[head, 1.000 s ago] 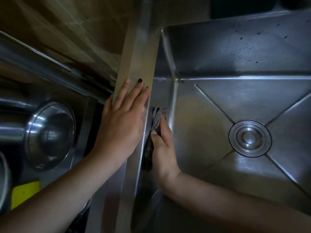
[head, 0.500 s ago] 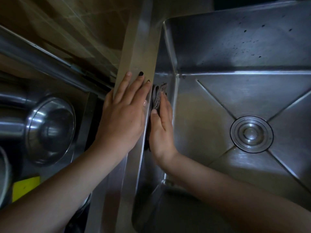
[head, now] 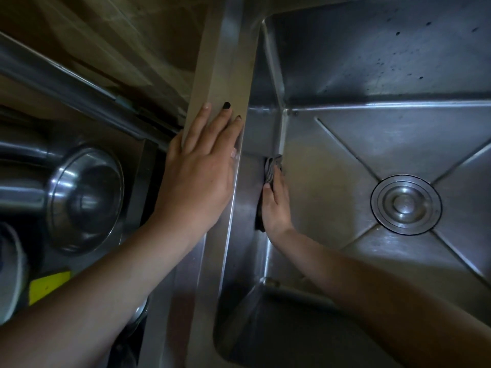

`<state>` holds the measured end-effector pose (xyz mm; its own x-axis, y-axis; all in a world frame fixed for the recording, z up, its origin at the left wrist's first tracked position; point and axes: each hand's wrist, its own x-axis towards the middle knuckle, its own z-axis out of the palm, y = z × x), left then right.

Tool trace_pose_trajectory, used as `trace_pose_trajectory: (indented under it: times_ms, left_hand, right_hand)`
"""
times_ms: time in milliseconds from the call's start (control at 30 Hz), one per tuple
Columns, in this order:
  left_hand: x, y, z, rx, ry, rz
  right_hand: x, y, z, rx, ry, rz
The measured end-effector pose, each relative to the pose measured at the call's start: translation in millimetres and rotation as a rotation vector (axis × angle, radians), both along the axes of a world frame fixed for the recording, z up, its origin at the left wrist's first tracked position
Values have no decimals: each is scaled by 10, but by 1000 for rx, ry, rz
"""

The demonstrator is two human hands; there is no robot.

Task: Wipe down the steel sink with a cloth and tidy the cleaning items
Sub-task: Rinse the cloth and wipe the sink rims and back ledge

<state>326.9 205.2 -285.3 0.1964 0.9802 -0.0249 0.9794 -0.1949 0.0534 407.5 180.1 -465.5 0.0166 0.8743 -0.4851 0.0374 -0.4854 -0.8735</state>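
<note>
Right hand [head: 275, 203] lay flat with fingers straight, pressing the grey cloth [head: 271, 167] against the left inner wall of the steel sink [head: 372, 134], low near the corner seam, probably so the whole palm spread pressure for wiping. Left hand [head: 202, 166] rested open and flat on the sink's broad rim [head: 225, 62], holding nothing, seemingly a brace while the person leaned in. Dark specks [head: 398, 59] dotted the back wall, so wiping looked unfinished. Well apart from the cloth sat the drain [head: 406, 204]. Beyond the rim lay a steel bowl [head: 85, 197] and a yellow item [head: 49, 288], too dim to identify.
</note>
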Motion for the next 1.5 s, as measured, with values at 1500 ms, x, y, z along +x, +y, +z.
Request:
trace_pose_trajectory:
  times_ms: [1500]
  left_hand:
    - [-248,-878,39,-65,-79,-114]
  right_hand:
    - [489,-820,1285,133,197,304]
